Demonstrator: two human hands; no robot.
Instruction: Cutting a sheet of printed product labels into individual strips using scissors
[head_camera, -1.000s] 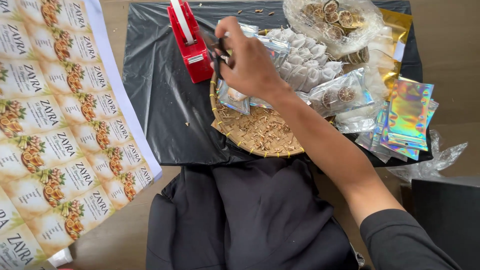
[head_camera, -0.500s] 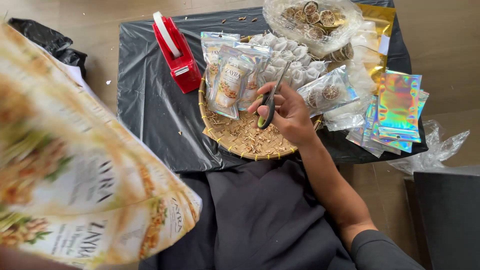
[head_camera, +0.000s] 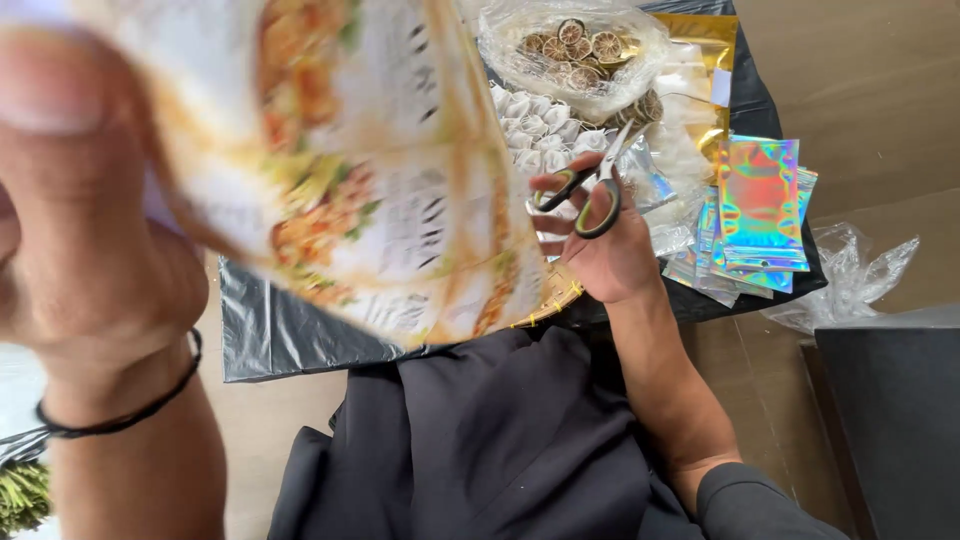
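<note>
While the left hand (head_camera: 90, 250) fills the 9 o'clock side of the view, blurred and very close to the camera, it pinches a printed sheet (head_camera: 370, 170) of repeated labels with pictures in orange and green, and the sheet fans out toward 12 and 1 o'clock, covering much of the black plastic sheet (head_camera: 290, 330) beneath it. A thin black band (head_camera: 120, 415) circles the left wrist. Right of centre, at about 2 o'clock, the right hand (head_camera: 600, 240) grips a pair of scissors (head_camera: 590, 185) with black and yellow-green handles, fingers through the loops and the blades pointing up toward 1 o'clock. Just under this hand, a sliver of a woven basket (head_camera: 550, 300) peeks out from the edge of the printed sheet. Beyond the scissors, at 12 to 1 o'clock, lies a clear bag of dried citrus slices (head_camera: 580, 45), with small clear packets (head_camera: 540, 125) just below it. At 3 o'clock sits a stack of shiny rainbow-coloured pouches (head_camera: 758, 200), and beside it, further toward 3 o'clock, a crumpled clear bag (head_camera: 850, 275). Dark cloth (head_camera: 480, 440) covers the lap at 6 o'clock.
</note>
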